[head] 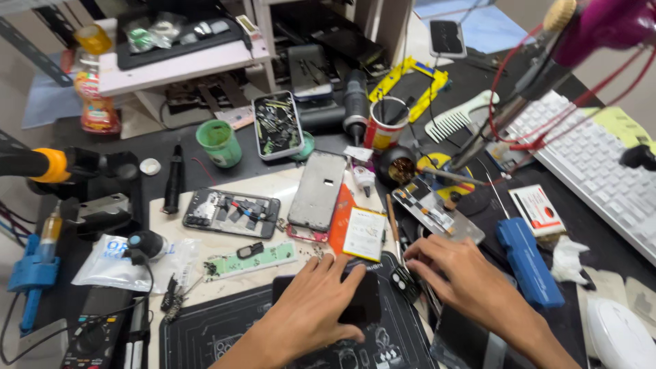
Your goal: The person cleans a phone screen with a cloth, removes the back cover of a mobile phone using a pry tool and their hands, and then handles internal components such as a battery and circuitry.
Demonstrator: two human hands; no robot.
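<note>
Black glass under my left hand (321, 304): palm flat, fingers spread and pressing the dark phone (342, 301) onto the repair mat (205, 338) at the bench's near edge. My right hand (454, 270) sits just beside it, fingertips pinched on a small black part (403, 281) at the phone's right edge. An opened phone chassis (231, 213) and a white battery (364, 234) lie beyond.

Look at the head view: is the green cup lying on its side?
No. The green cup stands upright on the dark desk, its open mouth facing up.
</note>
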